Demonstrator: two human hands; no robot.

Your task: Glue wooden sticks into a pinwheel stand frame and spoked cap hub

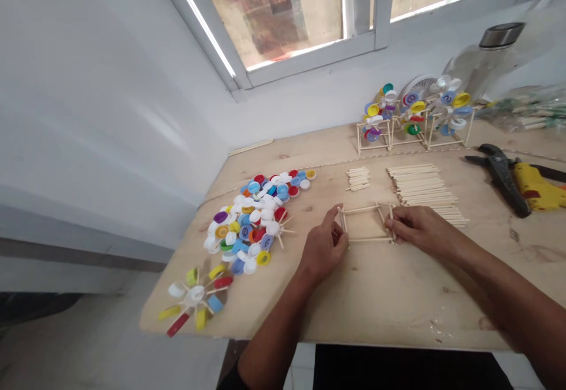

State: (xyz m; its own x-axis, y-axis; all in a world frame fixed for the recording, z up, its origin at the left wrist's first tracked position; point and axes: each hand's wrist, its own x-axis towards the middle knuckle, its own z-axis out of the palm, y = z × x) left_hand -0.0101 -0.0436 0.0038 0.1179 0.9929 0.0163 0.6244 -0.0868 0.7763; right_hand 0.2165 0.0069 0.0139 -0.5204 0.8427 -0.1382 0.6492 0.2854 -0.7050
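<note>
- Left grip [326,247]: my thumb and fingers pinch the left end of a flat, rectangular stick frame [367,239], with my index finger raised along the corner.
- Right grip [420,229]: my fingertips press together on the frame's right end, holding the sticks against the plywood counter [389,295]. The frame lies on the counter between my hands, touching both.
- Far left, at the counter's front corner, lies a cap pinwheel [194,295], with bright bottle caps on sticks around a white hub.
- Just right of it sits a heap of plastic bottle caps [247,219] in many colours. Sticks poke out of its right side, near my left grip.
- Against the wall behind the heap lies a long loose stick [251,147].
- Ahead of my hands, a small bundle of short sticks [358,179] lies beside a much larger pile of sticks [422,192], whose near end sits just past my right grip.
- Behind those stand finished stick stands [391,133] carrying cap wheels, with a white fan grille [418,89] behind them.
- Far right, a black hand tool [499,171] lies against a yellow power tool [537,188], which is cut off by the frame edge. Behind them are a glass jar [477,65] with a metal lid and a clear bag of sticks [526,107].
</note>
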